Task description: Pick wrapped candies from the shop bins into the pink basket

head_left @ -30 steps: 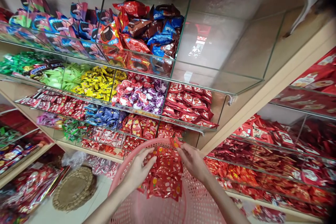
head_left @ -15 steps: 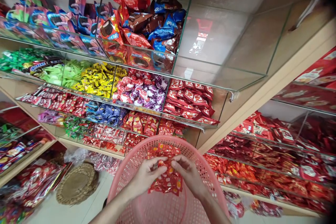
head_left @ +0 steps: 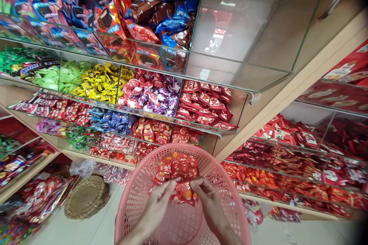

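Below me stands a pink perforated plastic basket (head_left: 126, 191), its round mouth facing up. Red candy packets (head_left: 184, 164) with orange and yellow spots lie bunched at its far side. Over them, my left hand (head_left: 159, 203) is closed, thumb and forefinger pinching the near edge of a red packet. Facing it, my right hand (head_left: 209, 203) pinches a red packet too, a little to the right. Whether both hands grip the same packet, I cannot tell. The fingertips hide part of the wrappers.
Glass-fronted shelves (head_left: 155, 109) ahead hold wrapped sweets sorted by colour. A wooden upright (head_left: 258, 115) divides them from red packets (head_left: 267, 178) on the right. On the tiled floor to the left sits a woven round basket (head_left: 86, 197), near clear plastic bags of sweets (head_left: 112, 174).
Both hands have come slightly nearer to me and parted a little. More red packets show spread to the left within the basket. The view has shifted slightly.
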{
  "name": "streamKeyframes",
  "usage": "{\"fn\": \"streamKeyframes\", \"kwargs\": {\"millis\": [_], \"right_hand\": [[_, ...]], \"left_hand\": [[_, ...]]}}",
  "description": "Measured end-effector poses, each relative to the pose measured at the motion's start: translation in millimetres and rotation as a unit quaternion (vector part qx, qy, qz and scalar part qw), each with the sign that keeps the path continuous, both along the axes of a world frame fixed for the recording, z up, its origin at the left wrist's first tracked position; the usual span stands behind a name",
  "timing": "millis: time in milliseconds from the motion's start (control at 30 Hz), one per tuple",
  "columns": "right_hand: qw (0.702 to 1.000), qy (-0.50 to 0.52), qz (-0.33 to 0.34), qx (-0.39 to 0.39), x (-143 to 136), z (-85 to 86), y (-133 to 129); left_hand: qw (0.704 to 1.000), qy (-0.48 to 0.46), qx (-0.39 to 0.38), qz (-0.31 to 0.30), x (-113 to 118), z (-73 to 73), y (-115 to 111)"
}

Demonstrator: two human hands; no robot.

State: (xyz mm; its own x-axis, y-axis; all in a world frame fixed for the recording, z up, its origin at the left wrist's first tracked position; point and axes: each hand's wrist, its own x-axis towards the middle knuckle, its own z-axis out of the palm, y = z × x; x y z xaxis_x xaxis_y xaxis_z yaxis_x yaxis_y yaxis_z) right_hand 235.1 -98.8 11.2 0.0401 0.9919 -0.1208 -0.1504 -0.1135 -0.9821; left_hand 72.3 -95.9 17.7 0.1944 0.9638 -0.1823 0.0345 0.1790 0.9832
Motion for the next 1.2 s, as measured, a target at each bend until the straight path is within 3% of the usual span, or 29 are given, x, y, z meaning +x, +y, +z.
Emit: {"fn": "streamKeyframes", "kwargs": {"millis": [67, 167, 300, 400, 833, 967, 1200], "right_hand": [[1.000, 0.003, -0.004, -0.006, 0.3, -3.3, -3.0], [0.998, 0.006, 0.046, -0.035, 2.6, -6.8, -6.9], [0.985, 0.011, 0.156, -0.071, 2.8, -7.2, -11.8], [0.980, 0.005, 0.193, -0.048, -0.5, -6.2, -14.8], [0.984, 0.017, 0.169, -0.049, -0.3, -10.6, -18.2], [0.982, 0.002, 0.182, -0.051, -2.1, -9.0, -18.8], [0.978, 0.016, 0.200, -0.061, 0.6, -10.3, -19.4]], "left_hand": [[0.999, -0.028, -0.035, 0.010, 2.0, -1.3, -4.0], [0.996, -0.059, -0.071, -0.004, 1.6, -6.3, -10.4], [0.997, -0.031, -0.030, -0.058, -2.0, -12.1, -16.2], [0.995, 0.009, -0.010, -0.102, -3.1, -11.7, -18.3], [0.993, 0.007, -0.016, -0.120, 1.1, -16.6, -18.5], [0.994, 0.018, 0.014, -0.109, 1.0, -14.9, -17.1], [0.994, -0.009, -0.044, -0.101, 1.7, -17.1, -17.1]]}}
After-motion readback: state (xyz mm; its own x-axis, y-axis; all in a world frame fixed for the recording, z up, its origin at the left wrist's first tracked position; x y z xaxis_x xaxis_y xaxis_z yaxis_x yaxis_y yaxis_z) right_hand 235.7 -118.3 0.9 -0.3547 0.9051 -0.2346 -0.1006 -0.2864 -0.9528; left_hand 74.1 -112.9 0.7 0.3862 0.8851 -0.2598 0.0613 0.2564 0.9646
